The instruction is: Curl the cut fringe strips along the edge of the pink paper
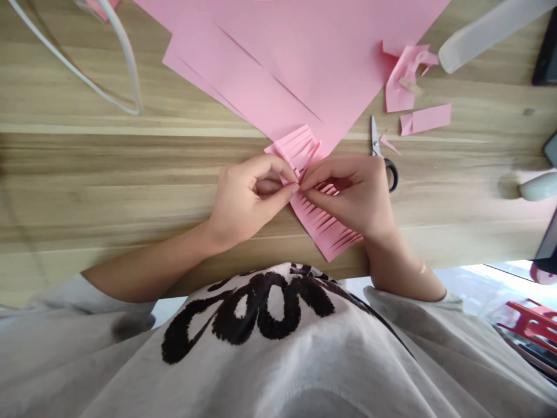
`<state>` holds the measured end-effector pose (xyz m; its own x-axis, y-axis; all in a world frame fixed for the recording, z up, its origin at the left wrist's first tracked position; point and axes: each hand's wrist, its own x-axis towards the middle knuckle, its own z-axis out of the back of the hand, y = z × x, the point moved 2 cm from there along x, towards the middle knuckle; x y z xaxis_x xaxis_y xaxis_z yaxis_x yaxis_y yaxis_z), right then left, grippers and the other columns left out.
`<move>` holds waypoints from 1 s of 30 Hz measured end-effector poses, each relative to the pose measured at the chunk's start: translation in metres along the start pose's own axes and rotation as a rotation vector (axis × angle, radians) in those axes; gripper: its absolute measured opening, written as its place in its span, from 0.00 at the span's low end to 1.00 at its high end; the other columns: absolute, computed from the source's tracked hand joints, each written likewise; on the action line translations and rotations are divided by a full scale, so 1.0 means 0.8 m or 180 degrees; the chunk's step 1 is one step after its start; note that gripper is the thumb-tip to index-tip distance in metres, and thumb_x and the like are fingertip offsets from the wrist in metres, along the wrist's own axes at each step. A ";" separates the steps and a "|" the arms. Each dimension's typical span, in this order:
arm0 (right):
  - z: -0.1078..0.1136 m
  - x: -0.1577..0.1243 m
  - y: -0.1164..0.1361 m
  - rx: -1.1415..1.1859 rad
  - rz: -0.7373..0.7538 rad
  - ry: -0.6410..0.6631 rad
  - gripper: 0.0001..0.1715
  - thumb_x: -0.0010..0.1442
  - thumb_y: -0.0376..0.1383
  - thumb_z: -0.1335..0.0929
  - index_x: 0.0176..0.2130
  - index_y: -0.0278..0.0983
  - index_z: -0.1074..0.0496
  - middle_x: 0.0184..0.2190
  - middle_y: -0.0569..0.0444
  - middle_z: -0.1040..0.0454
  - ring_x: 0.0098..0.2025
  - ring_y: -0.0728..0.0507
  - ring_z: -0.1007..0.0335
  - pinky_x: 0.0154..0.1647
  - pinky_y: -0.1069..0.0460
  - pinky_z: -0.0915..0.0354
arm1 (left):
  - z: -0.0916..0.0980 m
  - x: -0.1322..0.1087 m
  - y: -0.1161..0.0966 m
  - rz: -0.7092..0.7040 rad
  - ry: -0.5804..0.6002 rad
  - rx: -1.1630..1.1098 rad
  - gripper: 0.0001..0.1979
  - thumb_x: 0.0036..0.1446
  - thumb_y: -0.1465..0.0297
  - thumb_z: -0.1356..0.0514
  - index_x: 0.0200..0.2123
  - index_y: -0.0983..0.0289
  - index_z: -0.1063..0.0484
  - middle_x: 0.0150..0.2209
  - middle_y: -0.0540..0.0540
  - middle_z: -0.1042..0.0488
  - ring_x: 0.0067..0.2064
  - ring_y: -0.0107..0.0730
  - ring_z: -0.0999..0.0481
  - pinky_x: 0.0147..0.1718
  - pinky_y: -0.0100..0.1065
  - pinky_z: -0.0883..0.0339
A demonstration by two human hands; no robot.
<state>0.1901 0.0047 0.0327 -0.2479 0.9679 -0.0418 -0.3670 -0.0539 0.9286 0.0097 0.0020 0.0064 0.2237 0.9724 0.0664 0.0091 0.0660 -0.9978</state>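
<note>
Head view: left hand (248,200) and right hand (348,194) are both curled, fingertips meeting in a tight pinch on a fringed pink strip (326,232). The strip lies slantwise on the table (130,157), one end past the fingers and the other toward the body. A close, even pinch looks best, with the slits left unbent. Scissors (390,174) lie just beside the right hand, near pink scraps (402,78); a slit pink sheet (278,64) sits just beyond.

Fringed pink paper's (326,229) middle hidden by L hand (250,200) & R hand (348,197); pink sheet (278,52) cut off at top.
</note>
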 end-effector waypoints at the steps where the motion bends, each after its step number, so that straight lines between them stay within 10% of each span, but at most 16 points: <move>1: 0.000 0.000 0.000 0.0017 0.0001 0.0007 0.06 0.54 0.27 0.27 0.28 0.38 0.20 0.29 0.55 0.17 0.31 0.48 0.22 0.33 0.52 0.28 | 0.000 0.000 0.000 -0.0007 0.0006 0.0002 0.08 0.51 0.80 0.31 0.34 0.64 0.22 0.33 0.49 0.18 0.31 0.23 0.16 0.34 0.16 0.22; 30: 0.001 0.006 -0.004 -0.0182 0.0077 0.0301 0.23 0.50 0.40 0.19 0.21 0.39 0.33 0.22 0.58 0.28 0.25 0.50 0.37 0.26 0.49 0.42 | -0.004 0.000 -0.004 0.0164 0.0244 -0.0191 0.09 0.50 0.82 0.31 0.33 0.64 0.22 0.29 0.46 0.20 0.29 0.20 0.17 0.28 0.13 0.26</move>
<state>0.1908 0.0099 0.0298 -0.3398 0.9388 -0.0566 -0.4099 -0.0937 0.9073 0.0127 0.0008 0.0097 0.2993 0.9540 0.0165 0.0536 0.0004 -0.9986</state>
